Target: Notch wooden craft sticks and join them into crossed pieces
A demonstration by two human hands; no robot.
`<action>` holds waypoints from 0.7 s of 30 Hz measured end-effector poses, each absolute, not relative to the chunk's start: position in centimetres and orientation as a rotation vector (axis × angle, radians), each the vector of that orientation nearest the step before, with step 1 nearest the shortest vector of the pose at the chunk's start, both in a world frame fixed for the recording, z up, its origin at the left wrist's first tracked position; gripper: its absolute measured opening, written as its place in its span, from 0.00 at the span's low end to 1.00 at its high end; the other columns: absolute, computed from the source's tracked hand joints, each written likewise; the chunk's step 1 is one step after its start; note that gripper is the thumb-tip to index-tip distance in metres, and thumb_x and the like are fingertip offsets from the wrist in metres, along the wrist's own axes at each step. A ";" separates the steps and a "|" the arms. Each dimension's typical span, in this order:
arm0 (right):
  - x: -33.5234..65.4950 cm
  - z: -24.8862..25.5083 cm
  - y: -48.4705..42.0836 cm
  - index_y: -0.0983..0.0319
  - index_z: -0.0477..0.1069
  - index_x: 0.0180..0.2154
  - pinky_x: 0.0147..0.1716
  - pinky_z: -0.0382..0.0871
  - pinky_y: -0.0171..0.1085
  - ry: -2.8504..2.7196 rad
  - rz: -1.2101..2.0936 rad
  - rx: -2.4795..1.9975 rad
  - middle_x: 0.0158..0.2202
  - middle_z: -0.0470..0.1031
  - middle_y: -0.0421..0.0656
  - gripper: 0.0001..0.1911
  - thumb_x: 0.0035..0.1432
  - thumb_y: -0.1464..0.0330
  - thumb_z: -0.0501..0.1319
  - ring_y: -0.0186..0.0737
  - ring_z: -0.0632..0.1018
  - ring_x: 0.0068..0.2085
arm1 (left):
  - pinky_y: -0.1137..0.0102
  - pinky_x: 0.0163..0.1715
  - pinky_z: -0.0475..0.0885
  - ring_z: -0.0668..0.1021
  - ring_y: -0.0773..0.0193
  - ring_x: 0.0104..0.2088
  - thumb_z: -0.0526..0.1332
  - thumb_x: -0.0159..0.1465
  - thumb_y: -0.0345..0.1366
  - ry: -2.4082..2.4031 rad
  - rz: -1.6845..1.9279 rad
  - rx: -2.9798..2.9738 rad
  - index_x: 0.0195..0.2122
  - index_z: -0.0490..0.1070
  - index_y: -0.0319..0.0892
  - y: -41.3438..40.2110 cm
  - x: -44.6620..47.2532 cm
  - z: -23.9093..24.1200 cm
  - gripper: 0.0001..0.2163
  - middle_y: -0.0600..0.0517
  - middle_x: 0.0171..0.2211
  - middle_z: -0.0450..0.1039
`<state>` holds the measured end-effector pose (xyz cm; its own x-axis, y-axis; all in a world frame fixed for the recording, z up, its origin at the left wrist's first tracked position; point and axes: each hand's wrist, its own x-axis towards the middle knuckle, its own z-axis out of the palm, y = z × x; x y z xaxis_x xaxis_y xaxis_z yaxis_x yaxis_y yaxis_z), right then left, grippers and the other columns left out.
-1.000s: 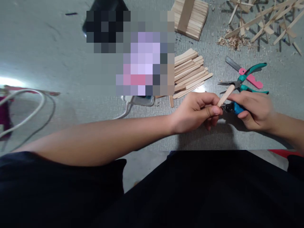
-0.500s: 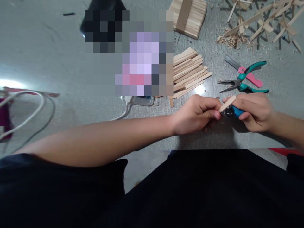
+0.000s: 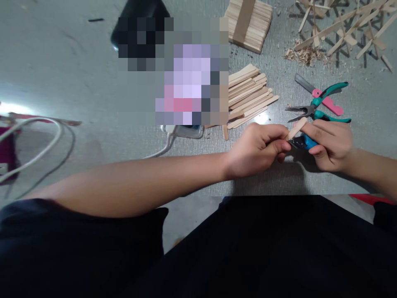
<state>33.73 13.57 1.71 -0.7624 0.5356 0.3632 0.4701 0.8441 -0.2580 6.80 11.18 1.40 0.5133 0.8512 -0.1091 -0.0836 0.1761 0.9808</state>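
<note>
In the head view, the left hand (image 3: 257,149) is closed on a wooden stick (image 3: 297,127), pinching its lower end between thumb and fingertips. The stick slants up toward two o'clock and its rounded free end is clear of the fingers. The right hand (image 3: 330,145) is wrapped tight around a blue-handled cutter (image 3: 305,142), whose dark head points toward nine o'clock and meets the stick just beside the left thumb. I cannot tell whether the blades are biting the wood or only resting against it. The stick looks whole, with no cut-off piece showing near it. Both hands hover just above the grey floor (image 3: 77,62), at the edge of the person's dark lap (image 3: 248,248).

Judging from what lies around, a good deal of work is done. At one o'clock from the hands stands a stick framework (image 3: 350,25) of crossed pieces, already joined, with a heap of shavings (image 3: 302,54) next to it. Plenty of stock seems untouched: a loose pile of sticks (image 3: 248,95) at eleven o'clock near the left hand, and a neat stacked bundle (image 3: 248,22) farther off at twelve.

Just beyond the right hand, at twelve o'clock, teal-handled pliers (image 3: 316,105) lie across a pink utility knife (image 3: 325,99), and neither is held. Far off at nine o'clock a white cable (image 3: 40,149) loops over the floor.
</note>
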 end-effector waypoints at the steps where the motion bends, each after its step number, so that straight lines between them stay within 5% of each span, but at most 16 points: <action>1: 33.7 1.6 13.6 0.61 0.77 0.72 0.31 0.67 0.42 -2.571 0.192 -0.740 0.34 0.76 0.42 0.35 0.89 0.48 0.44 0.42 0.75 0.30 | 0.79 0.18 0.65 0.71 0.75 0.18 0.67 0.71 0.30 0.777 0.763 1.187 0.30 0.73 0.43 11.2 6.8 1.3 0.10 0.56 0.24 0.76; 11: 33.7 0.2 13.7 0.57 0.78 0.72 0.35 0.73 0.42 -2.438 0.152 -0.830 0.40 0.83 0.46 0.34 0.87 0.44 0.49 0.43 0.80 0.33 | 0.78 0.18 0.73 0.79 0.71 0.21 0.78 0.70 0.63 0.661 0.774 0.991 0.34 0.69 0.45 11.4 7.0 0.7 0.29 0.53 0.26 0.80; 21: 33.7 0.0 14.1 0.56 0.76 0.76 0.34 0.73 0.42 -2.350 0.167 -0.740 0.42 0.83 0.46 0.31 0.85 0.47 0.59 0.43 0.79 0.35 | 0.77 0.17 0.74 0.76 0.73 0.17 0.82 0.65 0.65 0.664 0.787 0.882 0.36 0.67 0.45 11.5 7.1 0.7 0.32 0.55 0.26 0.82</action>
